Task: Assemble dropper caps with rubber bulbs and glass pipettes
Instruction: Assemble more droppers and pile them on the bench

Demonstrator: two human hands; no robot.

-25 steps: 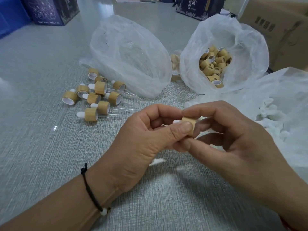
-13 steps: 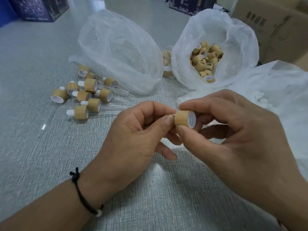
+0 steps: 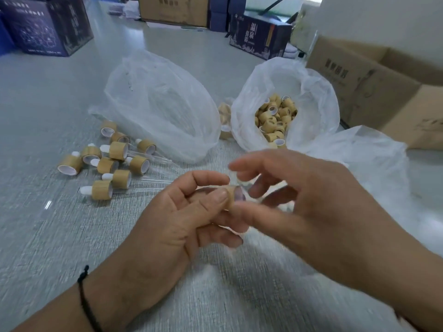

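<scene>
The grey table fills most of the view, its surface finely textured. At the far right stands an open brown cardboard box with printed characters on its side, and dark blue printed boxes sit at the far left and far centre. Three pale plastic bags lie across the middle: a large translucent bag left of centre, a second white bag with its mouth open, and a third crumpled bag at the right, partly behind the right hand. Inside the open bag is a heap of loose bamboo-coloured caps, some showing white liners. Left of the hands, on the table, lies a cluster of assembled droppers, tan caps with white bulbs at one end and clear glass pipettes pointing right toward the large bag. The left hand, with a black cord bracelet at the wrist, has its grip clamped on a single dropper cap: thumb and forefinger pinch its tan side, the open end facing right and showing a pale lining. The cap is held above the table, just in front of the heap of caps. The right hand is blurred, its fingers spread and loosely bent just beside the cap's open end; whether its thumb touches the cap, I cannot tell.
</scene>
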